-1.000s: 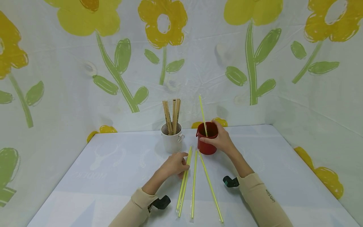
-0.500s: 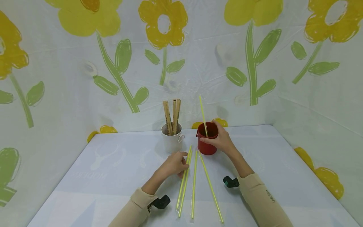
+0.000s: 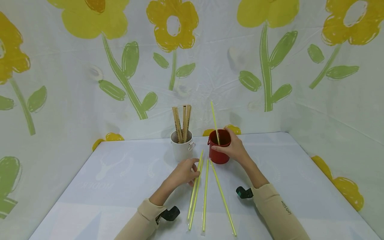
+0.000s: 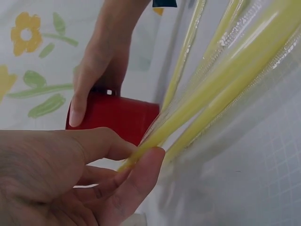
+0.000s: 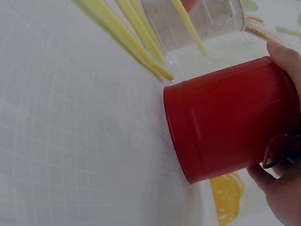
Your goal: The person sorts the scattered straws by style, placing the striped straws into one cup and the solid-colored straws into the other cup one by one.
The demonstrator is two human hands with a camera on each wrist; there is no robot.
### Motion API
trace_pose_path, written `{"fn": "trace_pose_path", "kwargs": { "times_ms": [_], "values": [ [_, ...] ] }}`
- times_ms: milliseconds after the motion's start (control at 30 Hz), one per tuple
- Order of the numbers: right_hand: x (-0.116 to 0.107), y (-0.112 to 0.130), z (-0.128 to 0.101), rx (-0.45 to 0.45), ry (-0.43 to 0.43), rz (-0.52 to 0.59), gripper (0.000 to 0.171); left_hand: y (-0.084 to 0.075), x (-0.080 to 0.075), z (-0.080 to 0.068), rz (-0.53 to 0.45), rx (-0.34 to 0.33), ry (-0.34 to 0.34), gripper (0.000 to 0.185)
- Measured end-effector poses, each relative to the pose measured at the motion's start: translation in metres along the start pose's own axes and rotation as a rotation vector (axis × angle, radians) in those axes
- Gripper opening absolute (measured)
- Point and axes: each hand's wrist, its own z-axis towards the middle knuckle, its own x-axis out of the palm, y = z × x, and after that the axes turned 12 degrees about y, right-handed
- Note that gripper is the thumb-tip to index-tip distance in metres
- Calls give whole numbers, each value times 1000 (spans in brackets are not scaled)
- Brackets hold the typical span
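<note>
Between thumb and fingertips, my left hand (image 3: 183, 173) pinches a yellow drinking straw (image 4: 188, 108) in a clear wrapper. Its top end is lifted toward the buckets. Three more wrapped straws (image 3: 205, 196) lie lengthwise on the table, one of them right beside the held one. My right hand (image 3: 235, 146) grips a small red bucket (image 3: 218, 155) by the rim and side, thumb in front and fingers behind. The bucket is upright on the table. One yellow straw (image 3: 214, 116) stands in it, leaning left, its lower end hidden inside.
Left of the red bucket stands a white bucket (image 3: 181, 153) holding several thin brown printed sticks (image 3: 186, 123). A white cloth with printed flowers (image 3: 175, 26) hangs behind the table (image 3: 126, 173) and at both sides.
My left hand has raised the pinched straw slightly and shifted it a little forward, away from the straw beside it. The right hand and the red bucket have stayed put.
</note>
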Motion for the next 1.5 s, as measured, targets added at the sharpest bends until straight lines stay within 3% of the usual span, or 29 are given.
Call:
{"fn": "trace_pose_path", "kwargs": {
  "times_ms": [433,800,1500],
  "values": [
    [0,-3,1,-3,-2,-12,100,-4,-3,0,-36,104,-54,55],
    [0,-3,0,-18,-5,-21,97,-4,-5,0,-127,193,-104,56],
    [0,-3,0,-22,-6,-31,99,-10,-9,-1,-345,276,-201,54]
  ]
}}
